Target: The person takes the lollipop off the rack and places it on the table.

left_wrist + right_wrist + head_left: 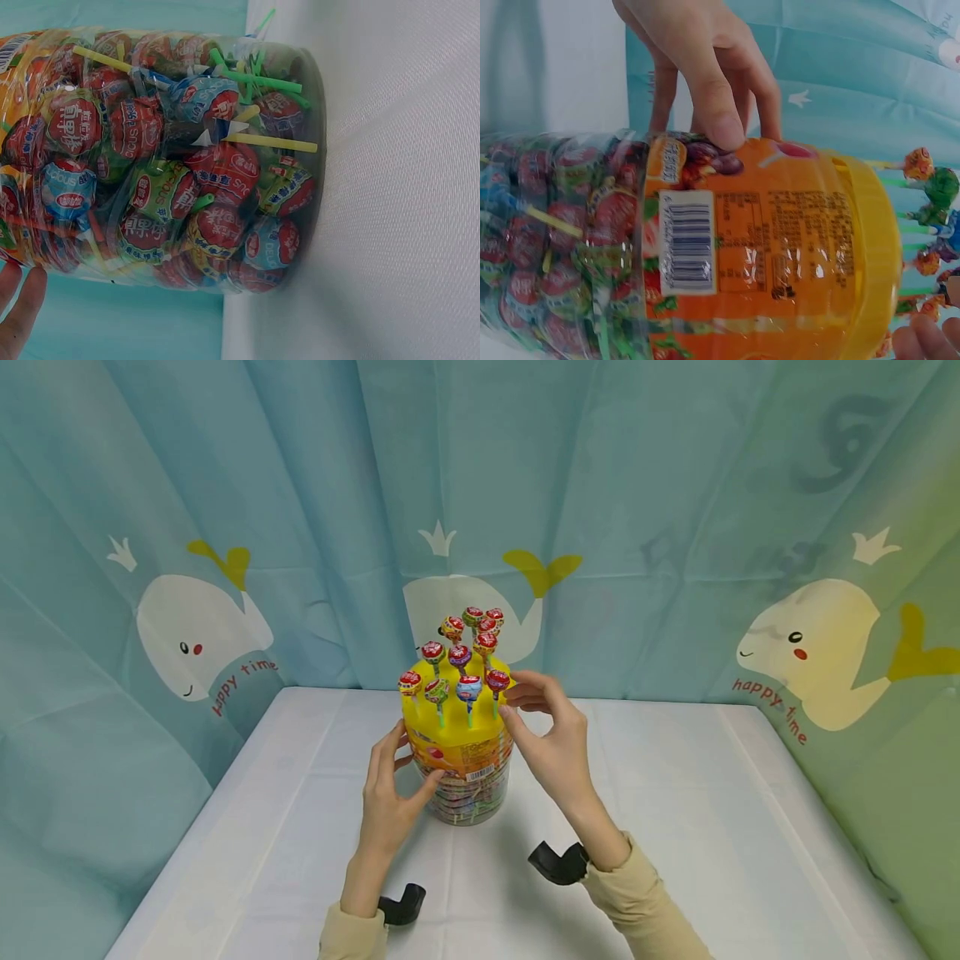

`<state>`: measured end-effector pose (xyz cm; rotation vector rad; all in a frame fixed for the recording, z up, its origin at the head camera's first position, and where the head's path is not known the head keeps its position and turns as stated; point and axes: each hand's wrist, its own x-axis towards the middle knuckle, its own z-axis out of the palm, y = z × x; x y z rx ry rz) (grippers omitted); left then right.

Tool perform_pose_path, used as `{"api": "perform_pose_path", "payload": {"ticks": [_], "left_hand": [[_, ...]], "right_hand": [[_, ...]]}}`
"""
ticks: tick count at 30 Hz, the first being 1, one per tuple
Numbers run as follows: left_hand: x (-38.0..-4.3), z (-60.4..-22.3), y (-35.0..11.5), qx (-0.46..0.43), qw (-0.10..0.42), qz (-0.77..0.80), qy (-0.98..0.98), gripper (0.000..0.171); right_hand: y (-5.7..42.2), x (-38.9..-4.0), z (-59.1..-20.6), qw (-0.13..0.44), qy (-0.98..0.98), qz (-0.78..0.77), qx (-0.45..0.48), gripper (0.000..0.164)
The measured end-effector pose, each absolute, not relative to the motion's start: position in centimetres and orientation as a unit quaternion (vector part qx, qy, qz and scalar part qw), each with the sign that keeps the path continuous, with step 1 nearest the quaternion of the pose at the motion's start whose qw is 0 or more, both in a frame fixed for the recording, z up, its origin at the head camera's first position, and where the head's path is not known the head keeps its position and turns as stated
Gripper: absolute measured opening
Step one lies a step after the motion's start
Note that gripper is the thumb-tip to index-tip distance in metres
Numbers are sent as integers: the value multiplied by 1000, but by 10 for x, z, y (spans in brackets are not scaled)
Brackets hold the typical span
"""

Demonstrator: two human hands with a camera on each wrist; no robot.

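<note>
A clear plastic jar [467, 802] packed with wrapped lollipops stands upright, with an orange label [742, 247] and a yellow lid [453, 727]. Several lollipops [460, 656] stand stick-down in the lid, their round heads upward. My left hand [390, 785] holds the jar from its left side, thumb on the label and fingers around the far side. At the lid's right edge is my right hand [555, 739], thumb and fingers parted beside a dark red lollipop [497, 681]. In the right wrist view, its fingertips [926, 341] show near the lollipop heads.
The jar stands on a white-covered table [660, 810]. Behind the table hangs a blue-green curtain [300, 527] with white whales. Black curved pieces [558, 862] sit at both wrists.
</note>
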<state>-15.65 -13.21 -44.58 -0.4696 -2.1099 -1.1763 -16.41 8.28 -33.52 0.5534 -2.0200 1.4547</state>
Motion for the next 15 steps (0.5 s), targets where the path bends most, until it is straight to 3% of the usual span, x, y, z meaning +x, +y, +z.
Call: {"api": "perform_pose_path", "payload": {"ticks": [15], "left_hand": [[-158,-447,-132,-187,345,-448,-804,92]], "right_hand": [[72,-168,-340,308,-735,565,214,40]]}}
